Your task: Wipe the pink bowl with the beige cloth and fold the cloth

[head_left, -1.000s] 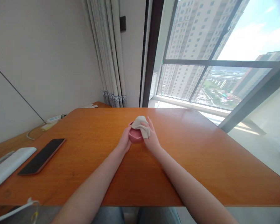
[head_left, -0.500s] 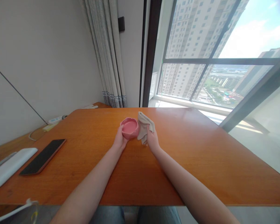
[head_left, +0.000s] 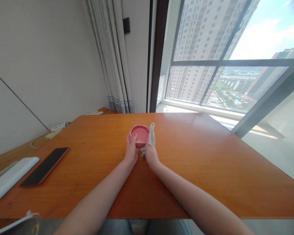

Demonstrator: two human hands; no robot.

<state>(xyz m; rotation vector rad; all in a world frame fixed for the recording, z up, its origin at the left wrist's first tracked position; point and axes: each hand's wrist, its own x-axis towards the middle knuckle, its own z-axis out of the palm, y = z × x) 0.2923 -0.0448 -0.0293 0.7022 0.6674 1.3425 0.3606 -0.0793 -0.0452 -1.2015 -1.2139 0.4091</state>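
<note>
A small pink bowl (head_left: 140, 133) with a wavy rim is held over the middle of the table. My left hand (head_left: 131, 149) grips it from the left and near side, thumb over the rim. At the bowl's right side, my right hand (head_left: 151, 154) is closed on a beige cloth (head_left: 151, 135) and presses it against the outer wall. Part of the cloth hangs below the bowl between the hands. The right fingertips are hidden behind the cloth.
On the wooden table (head_left: 198, 163), a black phone-like slab (head_left: 45, 166) and a white device (head_left: 13, 176) lie at the left. A power strip (head_left: 60, 126) sits by the wall. A white cable (head_left: 17, 222) crosses the near left corner; a window (head_left: 210, 65) stands beyond.
The bowl has moved slightly right and nearer, in my left hand. My right hand has come left, bringing the cloth from beside the bowl round its right and near side.
</note>
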